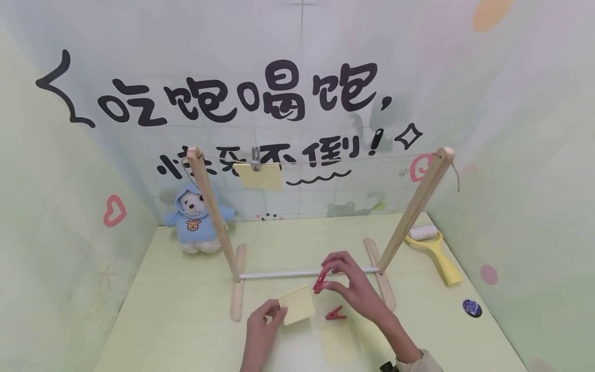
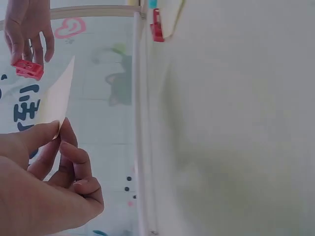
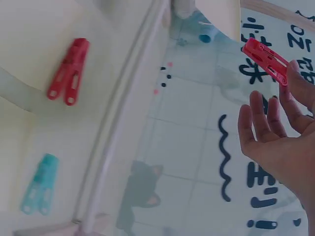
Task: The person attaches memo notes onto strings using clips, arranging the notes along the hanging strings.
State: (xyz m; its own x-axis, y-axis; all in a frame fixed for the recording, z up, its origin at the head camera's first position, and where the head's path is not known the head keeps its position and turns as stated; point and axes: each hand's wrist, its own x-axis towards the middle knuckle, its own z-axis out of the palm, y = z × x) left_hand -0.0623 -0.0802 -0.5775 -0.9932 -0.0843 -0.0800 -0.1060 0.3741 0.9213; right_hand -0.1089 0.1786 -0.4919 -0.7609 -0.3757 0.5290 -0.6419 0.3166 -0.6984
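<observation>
Over the pale green table (image 1: 153,299), between its left and right edges, the left hand (image 1: 263,324) pinches a yellow paper square (image 1: 299,306) by one side — the right hand (image 1: 355,287) a red plastic clothespin (image 1: 318,283) by one end — apparently leaving their opposite ends free

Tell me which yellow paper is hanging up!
The yellow paper in the gray clip on the string; another is in the left hand, the others lie on the table.

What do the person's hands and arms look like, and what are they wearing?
The left hand and right hand are bare, with no gloves or rings visible. A pale beige sleeve shows on the right arm; no sleeve is in view on the left arm.
</observation>
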